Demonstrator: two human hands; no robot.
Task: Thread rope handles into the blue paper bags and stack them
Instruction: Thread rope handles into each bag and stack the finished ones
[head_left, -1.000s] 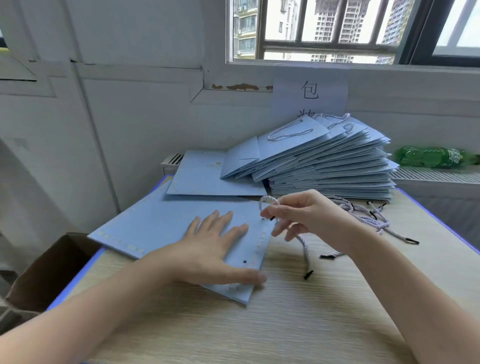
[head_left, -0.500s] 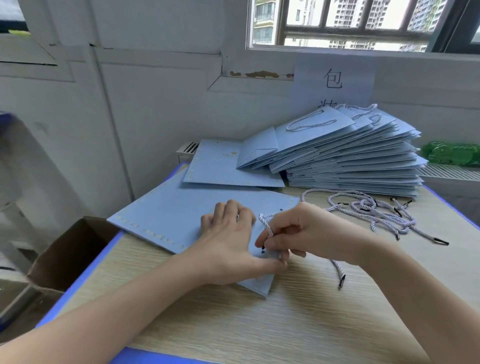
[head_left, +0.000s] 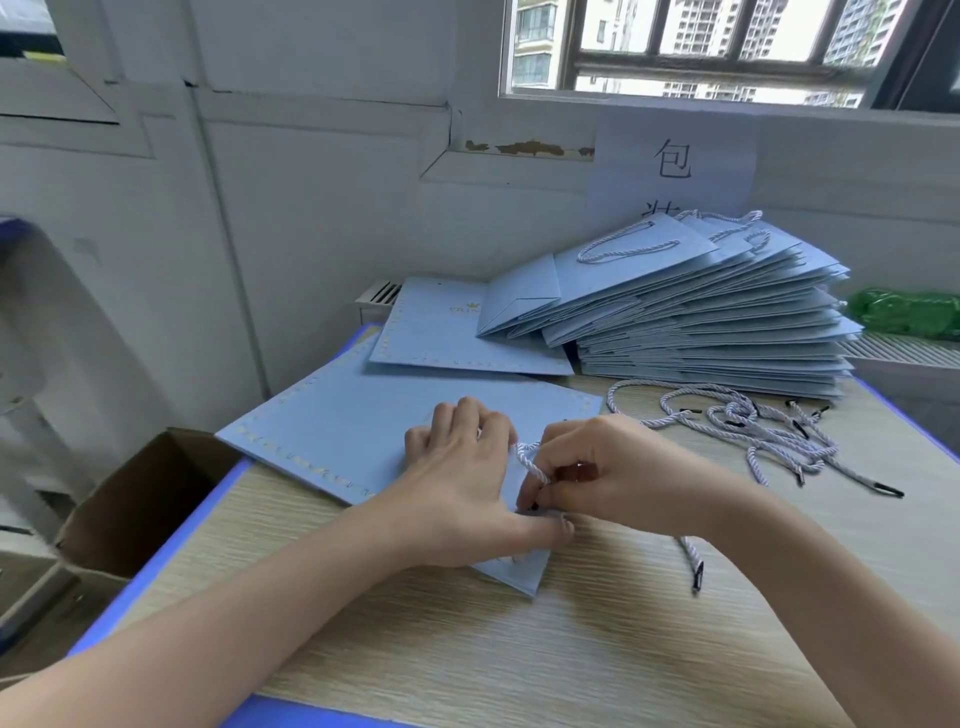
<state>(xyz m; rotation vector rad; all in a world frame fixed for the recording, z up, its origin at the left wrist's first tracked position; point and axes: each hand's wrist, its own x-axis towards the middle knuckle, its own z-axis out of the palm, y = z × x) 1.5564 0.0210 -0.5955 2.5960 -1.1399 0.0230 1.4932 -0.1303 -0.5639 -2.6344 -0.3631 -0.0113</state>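
Bag (head_left: 363, 436) of blue paper lies flat on the near left part of the table (head_left: 571, 649). I see the left hand (head_left: 467, 499) holding its near right corner down, fingers curled. Right hand (head_left: 613, 473) pinches the rope (head_left: 530, 460) at that corner. Far right stands the stack of bags (head_left: 701, 317), loose ropes (head_left: 753, 426) just before it.

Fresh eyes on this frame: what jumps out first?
Dead centre, the right hand pinches a white twisted rope at the near edge of a flat blue bag, which the left hand holds down with curled fingers. Behind, at the right, a fanned stack of finished bags leans under the window, with a tangle of loose ropes on the table before it.
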